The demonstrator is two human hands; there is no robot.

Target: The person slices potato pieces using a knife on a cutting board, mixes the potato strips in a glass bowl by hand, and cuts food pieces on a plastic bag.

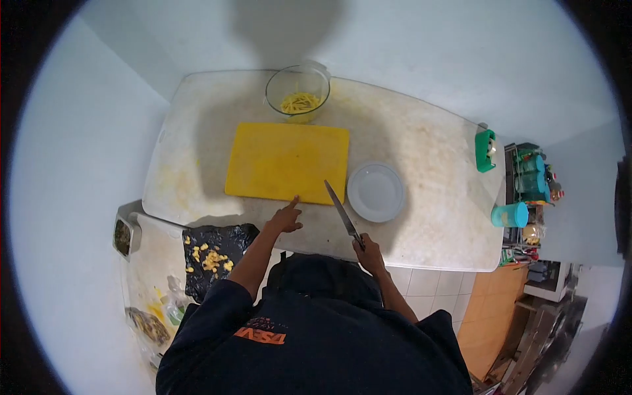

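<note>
My right hand (368,254) grips the handle of a kitchen knife (341,212). Its blade points up and left, with the tip over the lower right corner of a yellow cutting board (286,161). My left hand (286,218) holds nothing; its index finger stretches forward to the board's near edge, and the other fingers are apart. Just right of the board and the knife is a white plate (376,191) with nothing on it. Behind the board, a clear glass bowl (297,80) contains pale yellow cut strips (300,103).
A black plastic bag (197,240) with yellowish scraps lies at lower left, near a metal container (123,236). At the white table's (434,191) right end are a green holder (485,151) and a turquoise container (510,214). A wall runs behind.
</note>
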